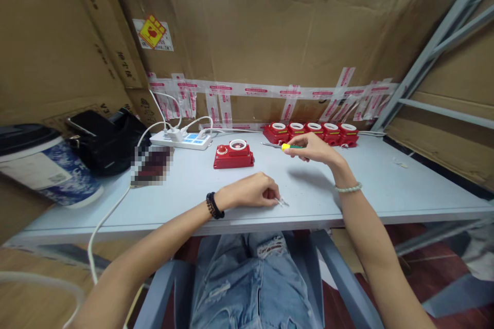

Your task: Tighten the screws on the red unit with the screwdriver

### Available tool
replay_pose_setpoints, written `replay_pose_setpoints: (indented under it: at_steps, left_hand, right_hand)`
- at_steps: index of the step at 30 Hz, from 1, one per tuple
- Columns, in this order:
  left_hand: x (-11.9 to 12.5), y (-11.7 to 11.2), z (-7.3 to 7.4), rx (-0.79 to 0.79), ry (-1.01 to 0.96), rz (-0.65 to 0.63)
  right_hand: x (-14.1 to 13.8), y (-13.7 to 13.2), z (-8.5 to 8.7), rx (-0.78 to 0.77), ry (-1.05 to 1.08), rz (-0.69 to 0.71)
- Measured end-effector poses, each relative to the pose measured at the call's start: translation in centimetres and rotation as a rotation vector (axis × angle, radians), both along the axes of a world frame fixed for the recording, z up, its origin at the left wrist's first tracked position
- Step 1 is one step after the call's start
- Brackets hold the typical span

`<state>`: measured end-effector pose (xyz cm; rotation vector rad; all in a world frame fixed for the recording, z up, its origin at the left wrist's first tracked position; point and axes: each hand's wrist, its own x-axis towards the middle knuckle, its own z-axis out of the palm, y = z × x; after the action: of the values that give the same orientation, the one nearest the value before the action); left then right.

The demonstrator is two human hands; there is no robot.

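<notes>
My left hand rests on the pale table near its front edge, fingers curled over small screws that poke out beside the fingertips. My right hand hovers above the table, gripping a screwdriver with a yellow and green handle, its metal tip pointing left. A single red box with a white ring and a round button lies in front of both hands, just left of the screwdriver tip. Several more red boxes stand in a row behind my right hand.
A white power strip with white cables lies at the back left. A black bag and a blue-and-white cup sit at the far left. Cardboard sheets with taped seams wall the table. A metal shelf frame rises on the right.
</notes>
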<state>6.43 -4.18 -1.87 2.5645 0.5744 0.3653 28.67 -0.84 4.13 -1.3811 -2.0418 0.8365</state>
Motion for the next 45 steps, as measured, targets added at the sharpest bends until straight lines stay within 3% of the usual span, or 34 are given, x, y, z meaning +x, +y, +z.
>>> replay_pose_setpoints:
  at_steps: [4,17,22,24,27,30,32,34,39,45]
  left_hand:
    - [1.1,-1.0,-0.3,0.029,-0.005,-0.036]
    - [-0.2,-0.5,-0.2,0.226,0.047,0.037]
    - [0.2,-0.6,-0.7,0.153,-0.022,-0.071]
    - [0.1,-0.4,-0.5,0.191,-0.066,-0.061]
    - [-1.3,1.0,0.6,0.352,-0.197,0.094]
    - [-4.3,3.5,1.7,0.485,-0.23,0.374]
    - [-6.5,5.3,1.8,0.483,-0.125,0.536]
    - [-8.2,6.6,1.5,0.391,0.003,0.589]
    - [-8.6,6.8,0.7,0.242,0.059,0.534]
    - [-6.2,4.1,1.1,0.163,0.006,0.322]
  right_hand:
    - [-0.2,0.1,-0.2,0.004,-0.026,0.005]
    - [-0.4,0.1,-0.4,-0.015,-0.079,-0.002]
    - [-0.5,0.2,-0.5,-0.004,-0.068,0.013]
    - [-0.5,0.4,-0.6,0.001,-0.069,0.007]
    - [-0.6,0.5,-0.9,0.018,-0.03,-0.016]
    - [-1.0,0.6,-1.0,0.027,0.093,-0.066]
    - [-1.3,0.6,-1.0,0.019,0.182,-0.081]
    - [-1.5,0.5,-0.9,0.004,0.257,-0.074]
    - [-1.6,0.6,-0.1,0.135,0.376,-0.105]
    - [-2.0,-0.3,3.4,0.277,0.352,-0.225]
